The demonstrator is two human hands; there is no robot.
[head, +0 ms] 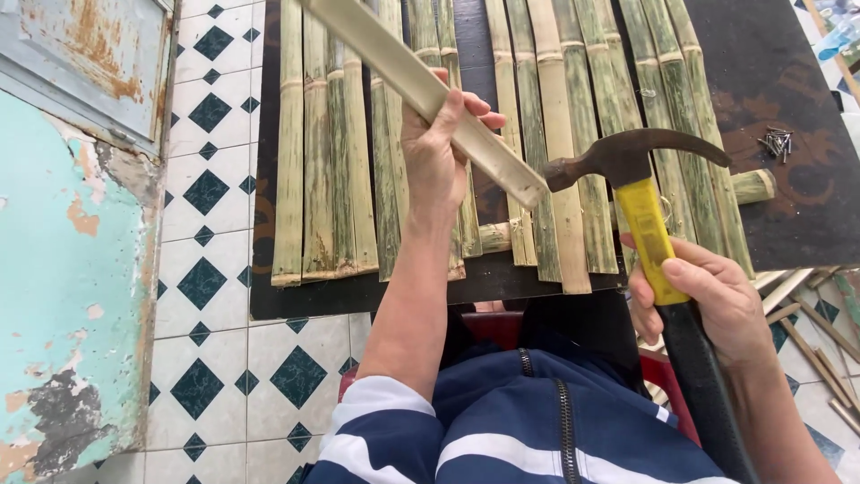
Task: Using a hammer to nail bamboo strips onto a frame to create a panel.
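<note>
Nearest us: our right hand (717, 300), fingers clenched round the yellow-and-black handle of a claw hammer (638, 170), its long axis running away from us, head pointing left. Next: our left hand (439, 143), grasping a pale bamboo strip (421, 90), held above the work, its long axis slanting from upper left to lower right. Beyond: bamboo slats (340, 143) laid lengthwise on a dark board (779, 81), their near ends just short of its edge; bare board at right, with nails (776, 143); tiled floor (206, 269) open at left
</note>
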